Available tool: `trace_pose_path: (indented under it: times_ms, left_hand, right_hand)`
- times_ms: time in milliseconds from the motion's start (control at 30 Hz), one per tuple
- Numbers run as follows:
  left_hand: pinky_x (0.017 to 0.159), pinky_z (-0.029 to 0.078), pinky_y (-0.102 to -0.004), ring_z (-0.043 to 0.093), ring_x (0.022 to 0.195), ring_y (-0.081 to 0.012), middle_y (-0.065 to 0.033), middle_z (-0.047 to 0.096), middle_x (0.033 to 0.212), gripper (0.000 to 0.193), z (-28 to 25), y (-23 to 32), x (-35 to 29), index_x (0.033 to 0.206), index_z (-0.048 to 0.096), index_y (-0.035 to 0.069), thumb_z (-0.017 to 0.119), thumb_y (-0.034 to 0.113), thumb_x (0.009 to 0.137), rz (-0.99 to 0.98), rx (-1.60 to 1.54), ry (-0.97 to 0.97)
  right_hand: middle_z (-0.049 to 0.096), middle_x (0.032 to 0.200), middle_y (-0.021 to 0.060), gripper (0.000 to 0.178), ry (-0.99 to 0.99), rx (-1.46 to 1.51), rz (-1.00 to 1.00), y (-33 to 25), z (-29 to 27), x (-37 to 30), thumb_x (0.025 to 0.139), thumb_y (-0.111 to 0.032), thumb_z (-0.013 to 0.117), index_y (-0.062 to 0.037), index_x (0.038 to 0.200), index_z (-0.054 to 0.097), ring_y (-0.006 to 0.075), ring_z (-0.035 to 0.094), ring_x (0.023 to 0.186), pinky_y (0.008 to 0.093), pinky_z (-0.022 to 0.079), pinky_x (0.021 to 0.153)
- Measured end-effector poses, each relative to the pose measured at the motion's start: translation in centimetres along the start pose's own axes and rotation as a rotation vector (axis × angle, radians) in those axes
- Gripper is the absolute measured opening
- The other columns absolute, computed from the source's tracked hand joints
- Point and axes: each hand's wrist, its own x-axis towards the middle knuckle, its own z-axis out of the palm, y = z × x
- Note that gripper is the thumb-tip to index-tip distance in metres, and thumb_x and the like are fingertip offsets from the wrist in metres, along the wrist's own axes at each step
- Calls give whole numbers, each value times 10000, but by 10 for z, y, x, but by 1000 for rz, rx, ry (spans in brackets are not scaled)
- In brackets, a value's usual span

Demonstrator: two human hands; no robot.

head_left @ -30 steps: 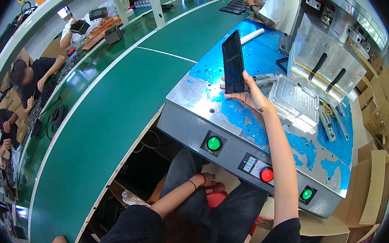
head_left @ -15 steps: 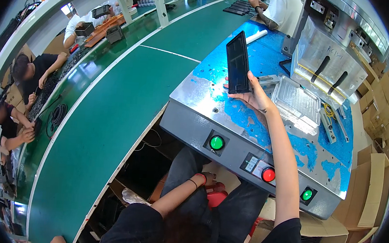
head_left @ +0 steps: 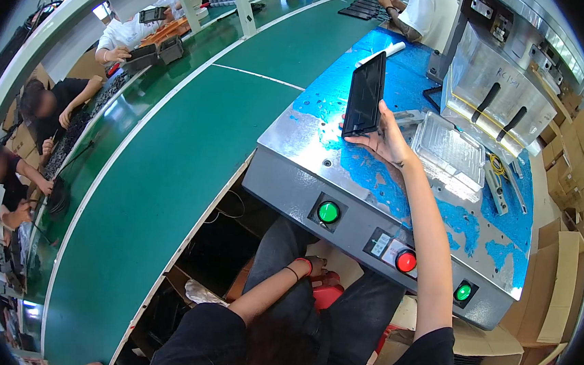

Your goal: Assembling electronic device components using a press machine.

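Held by its lower end in the right hand (head_left: 388, 141), a black panel (head_left: 365, 95) tilts over the workbench (head_left: 294, 136) at one o'clock; the left hand (head_left: 315, 264) lies toward half past five, its grip impossible to tell

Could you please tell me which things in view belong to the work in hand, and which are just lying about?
Seemingly in the work:
black flat panel, held in the right hand
metal workbench beneath it

Seemingly just lying about:
white tube on the workbench
crumpled plastic below
cardboard boxes at the right
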Motion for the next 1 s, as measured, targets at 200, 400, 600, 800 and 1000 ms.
trace_pose_path:
  times_ms: [200, 400, 600, 800, 1000]
  left_hand:
    - [967, 429, -422, 539, 1120, -344, -138, 519, 1264, 429, 32, -31, 22, 1342, 491, 226, 310, 372, 981, 190, 225, 63]
    - [983, 420, -423, 524, 1137, -338, -152, 520, 1256, 430, 41, -8, 14, 1326, 508, 221, 306, 372, 977, -3, 434, 169]
    - [953, 432, -429, 535, 1123, -347, -142, 518, 1282, 402, 13, -5, 6, 1219, 590, 187, 361, 380, 951, 84, -57, 100]
    - [937, 436, -432, 534, 1121, -359, -142, 507, 1326, 429, -31, 39, -9, 1214, 592, 171, 528, 403, 859, -471, -933, 807]
    - [939, 434, -425, 529, 1128, -348, -132, 508, 1332, 462, -57, 63, -23, 1245, 561, 162, 570, 384, 840, -526, -1168, 1041]
  right_hand:
    - [558, 1221, 157, 690, -14, -13, 2, 2, -1, -1, 960, -594, 332, -27, 1350, 386, 239, 590, 1083, 395, 485, 940]
    - [578, 1141, 65, 733, 58, -114, 8, 5, -2, -1, 925, -604, 432, -147, 1462, 232, 142, 608, 909, 301, 480, 766]
    - [532, 1191, 66, 839, -36, -72, -14, 10, -11, -5, 881, -579, 542, -177, 1500, 143, 180, 568, 1009, 350, 445, 850]
    - [617, 1163, 161, 705, -146, -30, -15, 9, -14, 0, 936, -601, 390, -4, 1303, 467, 250, 599, 1079, 338, 480, 882]
    - [592, 1223, 170, 734, -80, -77, -13, 15, -27, 1, 956, -599, 331, -1, 1374, 406, 227, 581, 1120, 292, 477, 896]
